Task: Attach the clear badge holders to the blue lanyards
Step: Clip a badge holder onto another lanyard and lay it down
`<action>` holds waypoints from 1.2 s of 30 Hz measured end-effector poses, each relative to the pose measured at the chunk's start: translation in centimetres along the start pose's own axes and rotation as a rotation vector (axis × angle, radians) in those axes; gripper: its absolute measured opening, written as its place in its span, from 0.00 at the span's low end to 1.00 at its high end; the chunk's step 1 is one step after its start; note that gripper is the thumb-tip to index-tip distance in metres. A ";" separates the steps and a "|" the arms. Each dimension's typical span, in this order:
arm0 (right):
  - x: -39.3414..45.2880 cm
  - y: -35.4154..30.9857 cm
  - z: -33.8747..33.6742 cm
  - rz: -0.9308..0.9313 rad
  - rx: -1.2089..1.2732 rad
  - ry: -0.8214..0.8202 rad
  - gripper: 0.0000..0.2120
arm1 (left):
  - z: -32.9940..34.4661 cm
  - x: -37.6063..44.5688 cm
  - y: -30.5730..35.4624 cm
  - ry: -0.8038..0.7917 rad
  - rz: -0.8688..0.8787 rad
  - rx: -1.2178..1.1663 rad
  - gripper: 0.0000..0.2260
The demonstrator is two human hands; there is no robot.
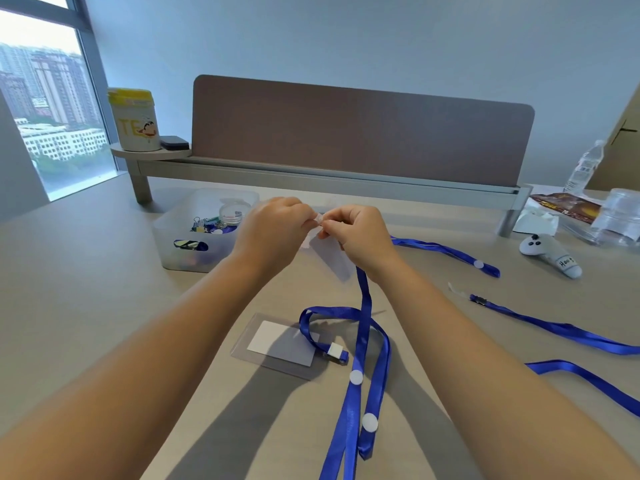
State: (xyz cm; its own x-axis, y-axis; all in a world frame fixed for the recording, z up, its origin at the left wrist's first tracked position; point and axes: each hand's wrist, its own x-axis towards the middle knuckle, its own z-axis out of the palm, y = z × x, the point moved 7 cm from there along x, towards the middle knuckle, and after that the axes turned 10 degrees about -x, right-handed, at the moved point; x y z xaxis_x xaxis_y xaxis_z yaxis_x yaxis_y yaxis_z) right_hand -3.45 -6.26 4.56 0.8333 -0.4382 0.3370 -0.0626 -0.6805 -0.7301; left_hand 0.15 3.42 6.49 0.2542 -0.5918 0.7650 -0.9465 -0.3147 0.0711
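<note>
On the far left of the table (86,258) stands a see-through box (204,233) full of little clips. It is just beside the left hand (273,226).

The left hand is curled tight, and its fingertips pinch a small clear strap end (318,219). The right hand (356,237) meets it there, fingers pinched on the same tiny piece. Both hands are up above the table, touching each other at the tips. Under them hangs a clear badge holder (329,252); it is faint and hard to see. A blue lanyard (363,306) drops from under the right hand down to the table and runs toward the person, with white round buttons on it.

Below the hands, between the two arms, a second clear badge holder (277,344) lies flat with a white card inside. A blue ribbon loop lies over its right edge.

To the right of the right hand lie more blue lanyards (446,251), well apart from the hands. Farther right are a white controller (550,252) and a water bottle (585,168).
</note>
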 end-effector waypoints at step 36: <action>0.5 -0.6 1.3 -0.010 -0.007 0.000 0.11 | 0.3 -0.6 -2.0 0.125 -0.307 -0.351 0.12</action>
State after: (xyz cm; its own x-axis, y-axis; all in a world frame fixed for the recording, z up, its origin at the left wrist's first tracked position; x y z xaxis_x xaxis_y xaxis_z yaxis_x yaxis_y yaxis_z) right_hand -2.31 -5.27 4.39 0.8342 -0.4312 0.3438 -0.0580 -0.6886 -0.7228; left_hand 1.99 4.22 5.72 0.5273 -0.4097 0.7444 -0.8466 -0.1791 0.5011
